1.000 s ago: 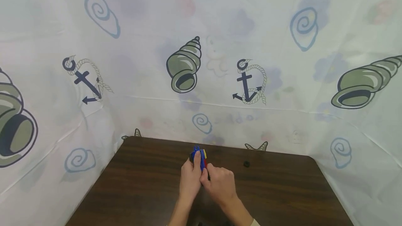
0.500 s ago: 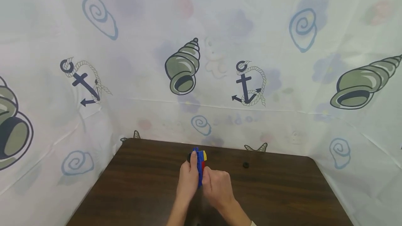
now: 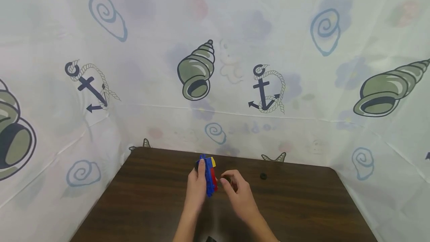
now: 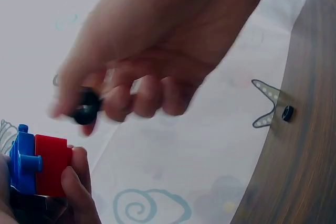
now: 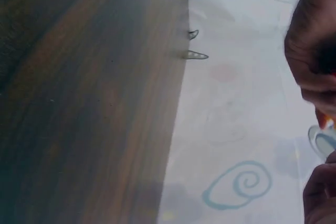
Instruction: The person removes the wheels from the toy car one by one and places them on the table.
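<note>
My left hand grips a small toy vehicle in blue, red and yellow, raised above the table and tilted. A black part shows at its left side, partly behind the thumb. In the left wrist view a blue peg sticks out of the toy's blue side. My right hand is just right of the toy, apart from it. Between its thumb and fingertips it pinches a small black wheel, blurred in the left wrist view. The right wrist view catches only parts of both hands at its right edge.
Another small black wheel lies on the dark wooden table, toward the back right. A dark piece shows at the bottom edge of the head view. White cloth printed with shells and anchors hangs behind and beside the table.
My right hand has come away from the toy vehicle to the right, its fingers now spread apart from it. The left hand has shifted slightly left with the toy, uncovering its red side.
</note>
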`<state>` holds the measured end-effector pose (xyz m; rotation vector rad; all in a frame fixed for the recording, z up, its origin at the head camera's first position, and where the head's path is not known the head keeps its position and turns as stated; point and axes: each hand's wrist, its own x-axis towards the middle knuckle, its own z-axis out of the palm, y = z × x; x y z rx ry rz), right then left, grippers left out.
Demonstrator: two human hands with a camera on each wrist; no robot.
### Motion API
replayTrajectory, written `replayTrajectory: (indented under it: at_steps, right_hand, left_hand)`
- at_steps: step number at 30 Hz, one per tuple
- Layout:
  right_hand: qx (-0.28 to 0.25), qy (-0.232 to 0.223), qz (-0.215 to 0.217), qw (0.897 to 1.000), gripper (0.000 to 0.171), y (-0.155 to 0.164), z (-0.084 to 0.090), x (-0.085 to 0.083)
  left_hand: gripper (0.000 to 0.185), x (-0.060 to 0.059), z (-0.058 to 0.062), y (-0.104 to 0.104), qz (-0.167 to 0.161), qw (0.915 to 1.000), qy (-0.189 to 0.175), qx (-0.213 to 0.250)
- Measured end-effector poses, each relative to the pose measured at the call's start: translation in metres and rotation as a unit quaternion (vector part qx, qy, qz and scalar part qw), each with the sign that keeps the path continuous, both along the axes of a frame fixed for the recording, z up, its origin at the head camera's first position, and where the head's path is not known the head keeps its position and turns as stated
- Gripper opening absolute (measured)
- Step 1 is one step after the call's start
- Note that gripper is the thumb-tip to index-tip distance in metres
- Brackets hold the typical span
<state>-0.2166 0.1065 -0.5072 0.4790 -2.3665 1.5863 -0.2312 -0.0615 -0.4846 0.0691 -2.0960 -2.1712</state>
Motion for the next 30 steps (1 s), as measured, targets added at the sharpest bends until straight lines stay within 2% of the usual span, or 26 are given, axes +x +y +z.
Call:
replayTrajectory:
  at_steps: [6,10,13,17,23,30]
  right_hand:
    - [-0.064,-0.089,-0.035,0.993,0.022,0.022,-0.014,-0.005]
    - [-0.075,-0.127,-0.047,0.988,0.029,0.038,-0.023,-0.004]
    - [-0.092,-0.146,-0.049,0.984,0.036,0.051,-0.028,-0.004]
    - [-0.101,-0.149,-0.06,0.982,0.037,0.07,-0.033,-0.009]
    - [-0.101,-0.121,-0.11,0.981,0.035,0.102,-0.04,-0.022]
    - [-0.084,-0.116,-0.146,0.979,0.028,0.136,-0.043,-0.034]
  left_hand:
    - [0.077,0.002,-0.002,-0.007,-0.023,0.9989,-0.016,0.037]
    - [0.079,0.003,-0.004,-0.009,-0.03,0.9986,-0.028,0.034]
    - [0.081,0.005,-0.004,-0.01,-0.048,0.9976,-0.041,0.028]
    - [0.077,0.006,-0.002,-0.009,-0.09,0.995,-0.037,0.019]
    - [0.07,0.004,-0.001,-0.008,-0.15,0.9884,-0.01,-0.02]
    - [0.066,0.001,-0.001,-0.004,-0.182,0.9823,0.034,-0.026]
